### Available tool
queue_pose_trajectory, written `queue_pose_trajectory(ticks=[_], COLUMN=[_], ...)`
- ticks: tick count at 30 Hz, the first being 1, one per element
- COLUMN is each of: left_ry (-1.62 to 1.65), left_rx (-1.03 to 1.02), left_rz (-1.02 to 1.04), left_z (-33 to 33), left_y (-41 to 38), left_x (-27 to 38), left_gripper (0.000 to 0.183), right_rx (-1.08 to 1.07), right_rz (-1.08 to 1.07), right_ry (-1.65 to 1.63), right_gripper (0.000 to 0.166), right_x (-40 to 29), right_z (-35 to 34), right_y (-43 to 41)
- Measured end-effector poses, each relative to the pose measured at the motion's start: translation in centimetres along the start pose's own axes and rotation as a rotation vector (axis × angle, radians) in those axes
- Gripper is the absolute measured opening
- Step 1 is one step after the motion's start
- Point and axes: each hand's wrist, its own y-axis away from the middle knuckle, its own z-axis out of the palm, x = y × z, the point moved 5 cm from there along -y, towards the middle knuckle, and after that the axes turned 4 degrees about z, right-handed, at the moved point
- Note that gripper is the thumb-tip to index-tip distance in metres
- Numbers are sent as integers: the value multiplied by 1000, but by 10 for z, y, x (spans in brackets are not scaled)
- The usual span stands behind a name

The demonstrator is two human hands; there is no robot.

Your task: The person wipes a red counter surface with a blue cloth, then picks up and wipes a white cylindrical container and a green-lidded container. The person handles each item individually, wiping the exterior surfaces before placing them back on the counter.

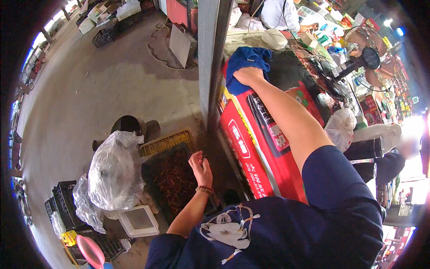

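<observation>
My right hand [249,76] presses a blue cloth [245,58] onto the far end of a surface with a red printed covering [240,144], beside a metal post. The arm stretches across the covering, and the cloth hides part of the fingers. My left hand [201,169], with a beaded bracelet at the wrist, hangs with slightly bent fingers and holds nothing. Beneath it on the left stands a dark crate of reddish-brown contents [171,178], too unclear to name. A yellow plastic basket [168,143] adjoins that crate's far edge.
The metal post [211,67] rises left of the blue cloth. An electric fan [369,59] and loose cables stand at the right. A clear plastic bag [114,171], a white tray [138,221] and a pink basin [90,251] are at the left. Other people are at the far table and right edge.
</observation>
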Motion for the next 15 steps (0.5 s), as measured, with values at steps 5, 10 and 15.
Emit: queue_pose_trajectory(ticks=[5, 10, 15], left_ry=[-63, -79, -95], left_rx=[21, 32, 43], left_rz=[46, 19, -45], left_z=[-10, -25, -32], left_y=[6, 20, 33], left_x=[-13, -3, -9], left_gripper=[28, 26, 27], right_rx=[149, 262, -79], right_rz=[-34, -51, 4], right_ry=[2, -184, 20], right_gripper=[48, 47, 46], right_x=[-13, -11, -1], right_z=[-11, -10, 11], right_y=[-38, -43, -13])
